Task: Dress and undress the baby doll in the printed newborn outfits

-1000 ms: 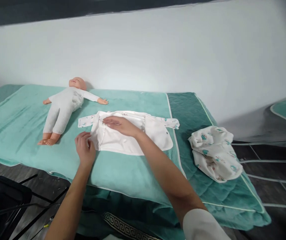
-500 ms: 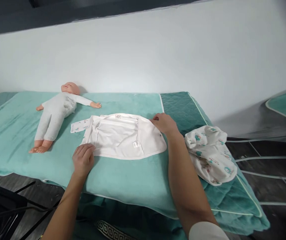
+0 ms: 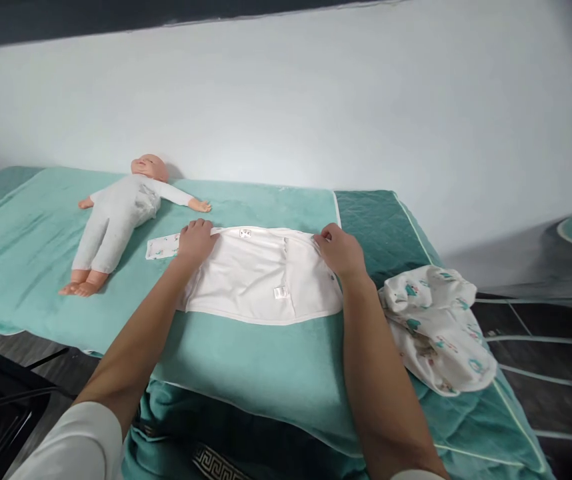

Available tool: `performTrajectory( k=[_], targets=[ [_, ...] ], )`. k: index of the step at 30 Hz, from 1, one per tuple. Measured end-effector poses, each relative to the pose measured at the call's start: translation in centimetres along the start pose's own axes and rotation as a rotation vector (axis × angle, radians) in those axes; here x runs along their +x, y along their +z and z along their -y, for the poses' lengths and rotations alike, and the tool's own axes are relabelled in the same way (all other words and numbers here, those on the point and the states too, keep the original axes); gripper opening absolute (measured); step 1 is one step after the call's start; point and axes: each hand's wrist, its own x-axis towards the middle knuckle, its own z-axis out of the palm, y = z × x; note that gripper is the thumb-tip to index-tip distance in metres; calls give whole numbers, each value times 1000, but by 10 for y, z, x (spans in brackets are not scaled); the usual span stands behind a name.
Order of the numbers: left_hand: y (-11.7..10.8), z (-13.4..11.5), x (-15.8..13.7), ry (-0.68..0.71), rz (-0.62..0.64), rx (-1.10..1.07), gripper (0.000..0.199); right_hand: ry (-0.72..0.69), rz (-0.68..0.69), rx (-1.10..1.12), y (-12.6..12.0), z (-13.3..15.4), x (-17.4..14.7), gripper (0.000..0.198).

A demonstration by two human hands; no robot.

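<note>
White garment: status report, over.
Left hand at upper left; right hand at upper right. White garment spread out, label showing. Doll lying to its left, apart.

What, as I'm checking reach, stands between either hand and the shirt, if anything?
Nothing visible: the left hand touches the shirt at its upper left, the right hand at its upper right. The doll lies left, the printed cloth right.

Behind is a white wall (image 3: 286, 113), under a dark band (image 3: 116, 23); lower left, black furniture (image 3: 9, 393) stands over grey floor (image 3: 73, 370).
</note>
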Motion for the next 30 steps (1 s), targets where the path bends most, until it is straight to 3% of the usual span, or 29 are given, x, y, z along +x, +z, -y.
performTrajectory(
  k=[5,14,22,26,30],
  targets=[
    [-1,2,18,-127,-37,-62,29,-11,-3,-9,-3,2,-1,19],
    [4,-10,49,-91,-102,-15,30,25,-125,-85,0,7,6,21],
    [18,-17,48,-79,-262,-41,30,72,-259,-105,4,9,8,21],
    [22,-17,33,25,-322,-60,42,83,-291,-130,8,5,9,20],
    [23,-29,3,286,-334,-165,41,-51,-348,-109,12,1,11,19]
  ],
)
